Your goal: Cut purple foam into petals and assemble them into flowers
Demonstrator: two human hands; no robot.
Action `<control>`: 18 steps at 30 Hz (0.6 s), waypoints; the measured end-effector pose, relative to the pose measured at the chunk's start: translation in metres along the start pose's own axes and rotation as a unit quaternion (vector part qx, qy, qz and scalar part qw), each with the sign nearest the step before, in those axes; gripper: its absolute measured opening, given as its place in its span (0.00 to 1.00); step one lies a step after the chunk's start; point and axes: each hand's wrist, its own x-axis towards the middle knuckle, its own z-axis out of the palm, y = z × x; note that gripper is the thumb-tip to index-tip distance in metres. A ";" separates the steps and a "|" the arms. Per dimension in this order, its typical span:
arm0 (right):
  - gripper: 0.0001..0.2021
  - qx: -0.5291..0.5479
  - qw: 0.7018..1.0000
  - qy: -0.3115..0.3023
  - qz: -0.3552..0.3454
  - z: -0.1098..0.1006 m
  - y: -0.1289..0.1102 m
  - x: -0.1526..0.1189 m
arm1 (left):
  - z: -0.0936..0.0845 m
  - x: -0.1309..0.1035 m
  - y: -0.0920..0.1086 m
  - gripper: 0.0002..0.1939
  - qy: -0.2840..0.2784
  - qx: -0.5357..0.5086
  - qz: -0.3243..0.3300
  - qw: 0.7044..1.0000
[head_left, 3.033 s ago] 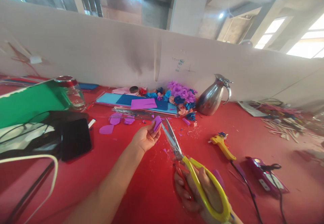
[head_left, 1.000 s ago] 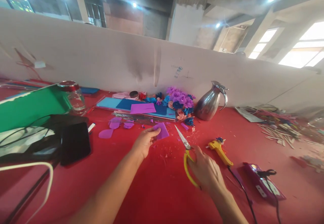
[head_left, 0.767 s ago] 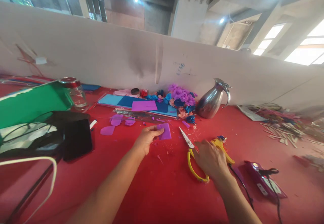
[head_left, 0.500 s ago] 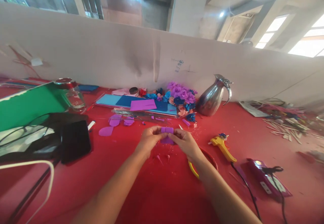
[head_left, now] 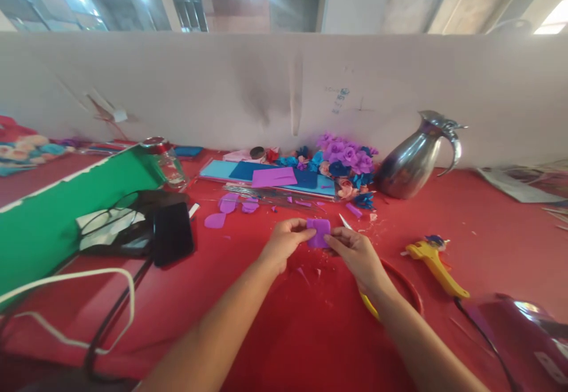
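Observation:
A small folded piece of purple paper (head_left: pixel 319 233) is held between both hands above the red table (head_left: pixel 275 333). My left hand (head_left: pixel 286 243) pinches its left edge with thumb and fingers. On the right edge, my right hand (head_left: pixel 355 253) grips it the same way. Scissors with a yellow handle (head_left: pixel 369 307) lie partly under my right wrist, their blade tip showing beyond the hand. Cut purple petals (head_left: pixel 228 203) are spread to the left, and tiny scraps lie below the hands.
Sheets of blue paper (head_left: pixel 217 170) lie behind, beside a bunch of purple flowers (head_left: pixel 346 154). A metal jug (head_left: pixel 408 158) stands at the back right. A yellow glue gun (head_left: pixel 437 265) is at right; a phone (head_left: pixel 173 235) and glass jar (head_left: pixel 167 164) are at left.
The view has turned to the left, so things sit farther right. The purple paper's lower flap no longer hangs down; it now looks like a compact square, still in both hands.

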 end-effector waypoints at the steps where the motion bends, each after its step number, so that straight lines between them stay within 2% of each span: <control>1: 0.20 0.002 1.000 0.003 -0.002 0.000 0.002 0.000 | 0.000 -0.001 0.000 0.12 -0.011 -0.005 -0.013 1.000; 4: 0.18 0.000 1.000 0.007 -0.009 0.000 0.006 0.000 | 0.002 -0.002 0.000 0.14 -0.024 -0.016 -0.041 0.999; 13: 0.18 0.003 1.000 0.022 -0.019 0.008 0.000 0.000 | 0.002 0.001 -0.001 0.16 -0.010 -0.017 -0.057 0.998; 18: 0.15 -0.065 0.996 0.027 -0.060 0.002 0.003 0.001 | 0.001 0.002 0.000 0.16 -0.011 -0.027 -0.047 0.998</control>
